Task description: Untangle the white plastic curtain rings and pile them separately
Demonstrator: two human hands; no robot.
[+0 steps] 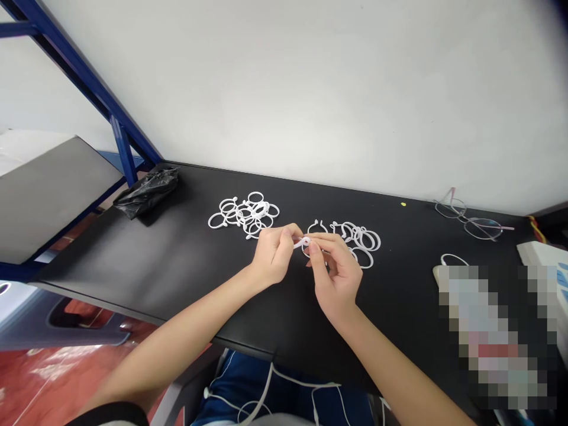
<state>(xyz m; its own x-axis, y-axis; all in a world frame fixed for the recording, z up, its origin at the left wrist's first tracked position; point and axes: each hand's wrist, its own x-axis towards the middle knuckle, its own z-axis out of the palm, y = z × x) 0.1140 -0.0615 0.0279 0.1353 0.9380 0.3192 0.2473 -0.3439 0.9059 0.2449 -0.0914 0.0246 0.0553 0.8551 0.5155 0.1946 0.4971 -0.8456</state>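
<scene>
My left hand and my right hand meet above the black table. Between their fingertips they pinch a small white plastic ring, its loop end showing between the thumbs. Fingers cover most of it. Left of my hands lies a pile of white rings with small knobs, several of them overlapping. A second group of white rings lies behind and right of my right hand, partly hidden by it.
A crumpled black plastic bag lies at the table's far left. Eyeglasses rest near the wall on the right. A blurred-out flat object and a white box are at the right edge. White cords hang over my lap.
</scene>
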